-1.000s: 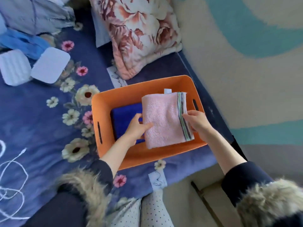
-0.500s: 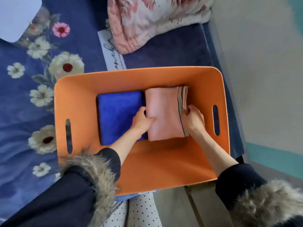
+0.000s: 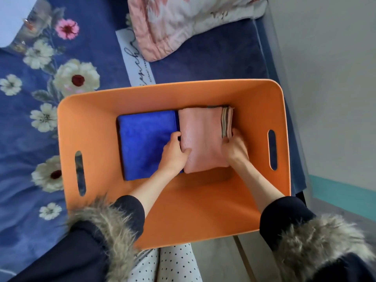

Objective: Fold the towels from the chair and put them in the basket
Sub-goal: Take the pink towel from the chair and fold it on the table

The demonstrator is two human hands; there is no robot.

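An orange basket (image 3: 166,212) with slot handles stands on a flowered blue bedspread. Inside it a folded blue towel (image 3: 145,143) lies flat on the left. Beside it on the right lies a folded pink towel (image 3: 203,139) with a striped band along its right edge. My left hand (image 3: 173,153) grips the pink towel's left edge, thumb on top and fingers tucked under. At the right edge my right hand (image 3: 234,147) holds it near the striped band, fingers curled around the side. Both hands are down inside the basket.
A flowered pink pillow (image 3: 187,19) lies on the bedspread (image 3: 30,127) beyond the basket. The bed's edge runs along the right, with pale floor (image 3: 335,78) past it. My polka-dot trousers (image 3: 173,265) show below the basket.
The pink towel went from above the basket down onto its floor beside the blue towel. Both hands followed it down and still hold its edges. The camera moved closer.
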